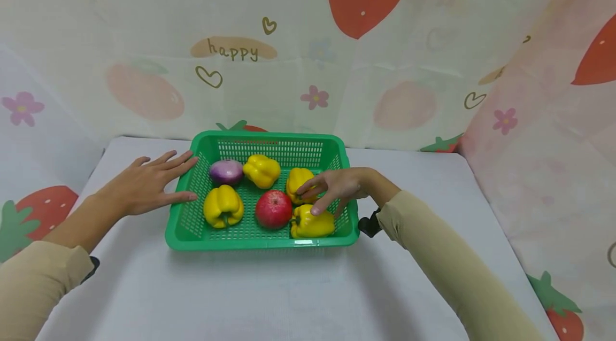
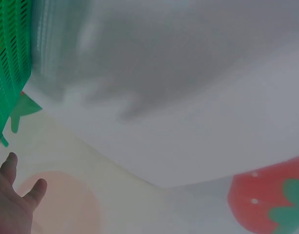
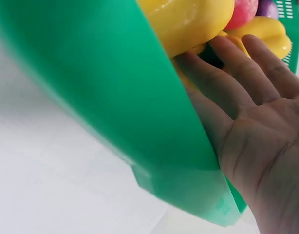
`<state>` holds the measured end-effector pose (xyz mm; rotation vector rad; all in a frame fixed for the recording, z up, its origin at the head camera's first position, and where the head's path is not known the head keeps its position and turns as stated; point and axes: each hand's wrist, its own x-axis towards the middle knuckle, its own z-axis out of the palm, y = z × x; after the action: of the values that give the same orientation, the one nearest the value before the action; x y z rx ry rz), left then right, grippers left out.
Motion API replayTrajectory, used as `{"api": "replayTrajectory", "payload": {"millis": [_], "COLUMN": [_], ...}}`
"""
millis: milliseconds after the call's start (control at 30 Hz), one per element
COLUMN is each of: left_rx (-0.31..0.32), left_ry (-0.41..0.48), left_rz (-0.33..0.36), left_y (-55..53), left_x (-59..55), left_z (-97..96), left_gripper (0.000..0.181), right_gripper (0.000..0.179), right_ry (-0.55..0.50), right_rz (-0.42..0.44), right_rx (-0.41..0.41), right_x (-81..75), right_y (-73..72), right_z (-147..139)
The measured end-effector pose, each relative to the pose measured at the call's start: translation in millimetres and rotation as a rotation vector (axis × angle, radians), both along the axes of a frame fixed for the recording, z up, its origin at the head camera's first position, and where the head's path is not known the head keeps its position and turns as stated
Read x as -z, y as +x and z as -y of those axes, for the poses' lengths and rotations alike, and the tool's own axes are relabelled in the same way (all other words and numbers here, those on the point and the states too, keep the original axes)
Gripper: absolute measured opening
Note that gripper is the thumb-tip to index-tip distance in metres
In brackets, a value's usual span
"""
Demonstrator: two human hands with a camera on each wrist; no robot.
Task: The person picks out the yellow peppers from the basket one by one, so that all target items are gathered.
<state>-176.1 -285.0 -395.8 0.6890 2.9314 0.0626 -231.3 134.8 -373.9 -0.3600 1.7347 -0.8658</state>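
Observation:
A green plastic basket (image 1: 260, 245) holds several yellow bell peppers, a round red fruit (image 1: 273, 211) resembling a pomegranate and a glossy purple oval vegetable (image 1: 226, 172). My right hand (image 1: 344, 183) reaches over the basket's right rim, fingers loosely extended among the front-right bell pepper (image 1: 314, 223) and the bell pepper (image 1: 297, 178) behind it. In the right wrist view those fingers (image 3: 247, 73) lie beside the peppers without curling round one. At the left rim, my left hand (image 1: 149, 183) has its fingers spread, fingertips by the edge; whether they touch is unclear.
Two more bell peppers lie in the basket, one at the back middle (image 1: 262, 171) and another at the front left (image 1: 223, 206). Under the basket is a white-covered table (image 1: 269, 298). Printed fabric walls (image 1: 289, 74) stand behind and at both sides.

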Motion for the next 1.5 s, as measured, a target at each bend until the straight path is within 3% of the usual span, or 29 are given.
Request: {"api": "replayTrajectory", "payload": {"millis": [133, 433, 1000, 1500], "left_rx": [-0.005, -0.007, -0.002, -0.007], "left_ry": [-0.001, -0.007, 0.005, -0.001], "left_rz": [0.003, 0.013, 0.014, 0.016], "left_y": [0.0, -0.9, -0.8, 0.4], "left_x": [-0.7, -0.8, -1.5, -1.7], "left_z": [-0.6, -0.2, -0.3, -0.7], "left_gripper": [0.089, 0.089, 0.087, 0.087], "right_gripper": [0.071, 0.073, 0.071, 0.061], "right_ry": [0.015, 0.114, 0.238, 0.264], "right_rz": [0.038, 0.012, 0.066, -0.008], "right_rx": [0.003, -0.044, -0.066, -0.092], "right_x": [1.8, 4.2, 7.1, 8.6], "right_y": [-0.4, -0.9, -5.2, -2.9], "right_z": [3.9, 12.7, 28.1, 29.1]}}
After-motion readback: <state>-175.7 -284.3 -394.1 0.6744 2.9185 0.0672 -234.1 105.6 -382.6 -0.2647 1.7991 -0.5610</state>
